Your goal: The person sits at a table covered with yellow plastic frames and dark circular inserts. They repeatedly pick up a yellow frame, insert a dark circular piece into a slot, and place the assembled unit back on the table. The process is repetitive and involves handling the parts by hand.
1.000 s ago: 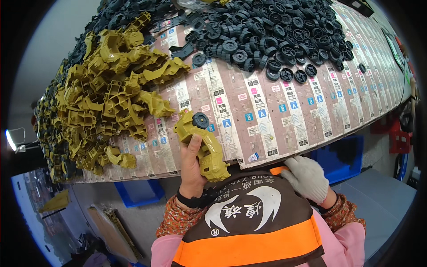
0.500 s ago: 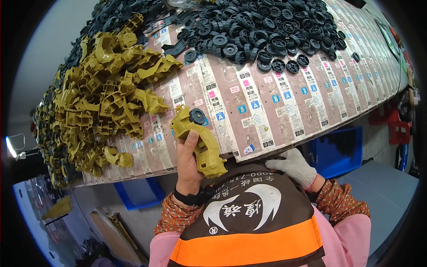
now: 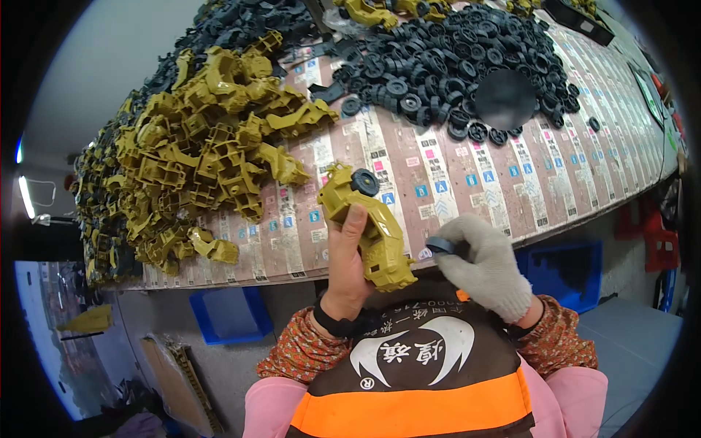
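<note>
My bare left hand [image 3: 345, 266] is closed round a mustard-yellow plastic toy vehicle body [image 3: 381, 248], held tilted over the near edge of the table. One dark toy wheel [image 3: 365, 182] sits at the far end of that body. To its right, my right hand [image 3: 488, 269], in a pale knitted glove, pinches another dark toy wheel [image 3: 440, 245] between thumb and fingers. A small gap separates this wheel from the body's near end.
Yellow toy bodies [image 3: 212, 146] are heaped on the left of the patterned table [image 3: 467, 212]. Loose dark wheels [image 3: 438, 66] pile up at the far middle, dark plastic parts [image 3: 241, 33] at the far left. Below the table are blue bins [image 3: 230, 314] and a red crate [image 3: 661, 248].
My right hand has risen from below the table edge and moved left toward the toy body, now showing a wheel in its fingers. The left hand keeps its hold; the view has shifted.
</note>
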A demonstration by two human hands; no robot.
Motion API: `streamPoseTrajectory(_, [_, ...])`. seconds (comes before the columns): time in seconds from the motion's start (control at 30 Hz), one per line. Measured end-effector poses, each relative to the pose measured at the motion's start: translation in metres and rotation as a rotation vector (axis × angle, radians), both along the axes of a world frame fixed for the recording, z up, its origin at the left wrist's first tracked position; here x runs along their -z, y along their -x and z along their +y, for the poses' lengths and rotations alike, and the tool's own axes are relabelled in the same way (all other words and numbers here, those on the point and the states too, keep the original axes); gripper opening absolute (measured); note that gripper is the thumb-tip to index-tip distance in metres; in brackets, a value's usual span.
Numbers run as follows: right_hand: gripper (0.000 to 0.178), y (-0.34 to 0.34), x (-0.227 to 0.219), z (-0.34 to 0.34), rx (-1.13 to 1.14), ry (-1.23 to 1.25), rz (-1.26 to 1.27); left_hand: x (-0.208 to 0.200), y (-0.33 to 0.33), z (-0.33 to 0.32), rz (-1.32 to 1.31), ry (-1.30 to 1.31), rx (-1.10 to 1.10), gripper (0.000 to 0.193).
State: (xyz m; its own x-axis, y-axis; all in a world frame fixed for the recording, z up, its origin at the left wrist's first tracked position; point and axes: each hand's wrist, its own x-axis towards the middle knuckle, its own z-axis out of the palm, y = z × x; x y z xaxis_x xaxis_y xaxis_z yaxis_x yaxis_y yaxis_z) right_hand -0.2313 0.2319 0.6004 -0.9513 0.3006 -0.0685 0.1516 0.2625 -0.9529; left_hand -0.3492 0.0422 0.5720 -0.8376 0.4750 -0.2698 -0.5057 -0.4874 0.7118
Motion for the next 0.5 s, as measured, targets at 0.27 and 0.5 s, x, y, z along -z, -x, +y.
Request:
streamPoseTrajectory(0.27, [0.029,0.014,0.003,-0.029,-0.053,0.159,0.059,-0.008,-0.007,0.011,0.299,0.178,-0.276,0.047])
streamPoseTrajectory(0.5, [0.029,0.008,0.001,-0.029,-0.051,0.113,0.067,-0.004,-0.007,0.009,0.317,0.167,-0.25,0.075])
